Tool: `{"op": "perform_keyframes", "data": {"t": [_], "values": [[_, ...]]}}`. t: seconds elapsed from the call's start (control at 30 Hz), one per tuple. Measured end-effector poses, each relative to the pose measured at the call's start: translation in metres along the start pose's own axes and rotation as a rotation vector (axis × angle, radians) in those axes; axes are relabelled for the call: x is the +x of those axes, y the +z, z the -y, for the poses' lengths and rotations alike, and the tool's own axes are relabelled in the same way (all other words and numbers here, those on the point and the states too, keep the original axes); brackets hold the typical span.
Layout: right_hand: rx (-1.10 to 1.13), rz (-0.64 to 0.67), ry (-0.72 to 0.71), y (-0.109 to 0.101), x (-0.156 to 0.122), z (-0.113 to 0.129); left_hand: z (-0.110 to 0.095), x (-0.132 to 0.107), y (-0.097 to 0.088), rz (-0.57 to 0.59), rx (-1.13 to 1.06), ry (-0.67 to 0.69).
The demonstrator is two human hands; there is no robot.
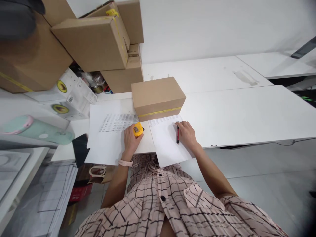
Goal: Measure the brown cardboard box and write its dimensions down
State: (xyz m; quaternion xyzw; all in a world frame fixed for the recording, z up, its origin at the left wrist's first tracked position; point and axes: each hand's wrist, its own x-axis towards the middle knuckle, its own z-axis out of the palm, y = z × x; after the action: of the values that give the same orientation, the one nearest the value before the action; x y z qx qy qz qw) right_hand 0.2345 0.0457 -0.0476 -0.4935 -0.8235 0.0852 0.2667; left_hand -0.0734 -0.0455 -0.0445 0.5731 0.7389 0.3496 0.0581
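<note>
My left hand is closed round a yellow tape measure, over the edge of a printed sheet. My right hand has curled fingers about a slim red-and-black pen, which points toward me above a second sheet of paper. Rows of small print run along that sheet's top. Just beyond both hands a closed brown cardboard box stands on the white table, a yellow measuring strip along its near side.
Larger cardboard boxes are stacked at the back left. White boxes with avocado pictures stand below them, and a mint-green bottle lies at the left. A grey-white shelf unit is at the lower left. The white wall rises behind the table.
</note>
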Motion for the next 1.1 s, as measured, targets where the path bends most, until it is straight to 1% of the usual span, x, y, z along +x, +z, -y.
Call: {"op": "perform_keyframes", "data": {"t": [0.07, 0.1, 0.13, 0.2, 0.27, 0.3, 0.37, 0.47, 0.53, 0.57, 0.63, 0.7, 0.77, 0.8, 0.87, 0.93, 1.0, 1.1], "values": [[0.188, -0.042, 0.037, -0.004, 0.004, 0.015, -0.007, 0.004, -0.005, 0.034, -0.175, -0.044], [0.334, -0.043, 0.071, -0.006, 0.007, 0.025, -0.014, 0.004, -0.007, 0.075, -0.291, -0.057], [0.508, -0.022, 0.114, -0.009, 0.01, 0.035, -0.022, 0.004, -0.01, 0.134, -0.412, -0.057], [0.894, 0.082, 0.218, -0.015, 0.019, 0.054, -0.042, 0.004, -0.014, 0.253, -0.602, -0.032], [1.203, 0.208, 0.304, -0.019, 0.028, 0.07, -0.061, 0.004, -0.018, 0.31, -0.682, 0.0], [1.302, 0.249, 0.337, -0.021, 0.031, 0.076, -0.069, 0.005, -0.02, 0.319, -0.695, 0.009], [1.399, 0.276, 0.391, -0.025, 0.037, 0.084, -0.078, 0.007, -0.022, 0.334, -0.703, 0.019], [1.417, 0.246, 0.411, -0.034, 0.046, 0.086, -0.082, 0.016, -0.03, 0.353, -0.721, 0.037], [1.404, 0.198, 0.374, -0.042, 0.061, 0.08, -0.082, 0.029, -0.039, 0.338, -0.736, 0.063], [1.393, 0.154, 0.346, -0.047, 0.073, 0.073, -0.081, 0.039, -0.044, 0.311, -0.745, 0.075], [1.366, 0.012, 0.287, -0.059, 0.107, 0.053, -0.077, 0.064, -0.058, 0.218, -0.763, 0.079], [1.322, -0.154, 0.252, -0.069, 0.147, 0.027, -0.07, 0.095, -0.073, 0.09, -0.775, 0.043], [1.259, -0.265, 0.29, -0.074, 0.185, 0.001, -0.06, 0.125, -0.087, -0.001, -0.788, -0.03], [1.227, -0.294, 0.339, -0.074, 0.2, -0.009, -0.053, 0.139, -0.093, -0.017, -0.791, -0.076], [1.149, -0.292, 0.452, -0.07, 0.221, -0.022, -0.039, 0.163, -0.104, -0.004, -0.774, -0.163], [1.055, -0.248, 0.537, -0.061, 0.23, -0.025, -0.027, 0.179, -0.11, 0.037, -0.729, -0.222], [0.943, -0.197, 0.58, -0.051, 0.23, -0.023, -0.018, 0.189, -0.111, 0.084, -0.681, -0.256], [0.756, -0.14, 0.591, -0.041, 0.226, -0.02, -0.013, 0.197, -0.109, 0.141, -0.655, -0.282]]}}
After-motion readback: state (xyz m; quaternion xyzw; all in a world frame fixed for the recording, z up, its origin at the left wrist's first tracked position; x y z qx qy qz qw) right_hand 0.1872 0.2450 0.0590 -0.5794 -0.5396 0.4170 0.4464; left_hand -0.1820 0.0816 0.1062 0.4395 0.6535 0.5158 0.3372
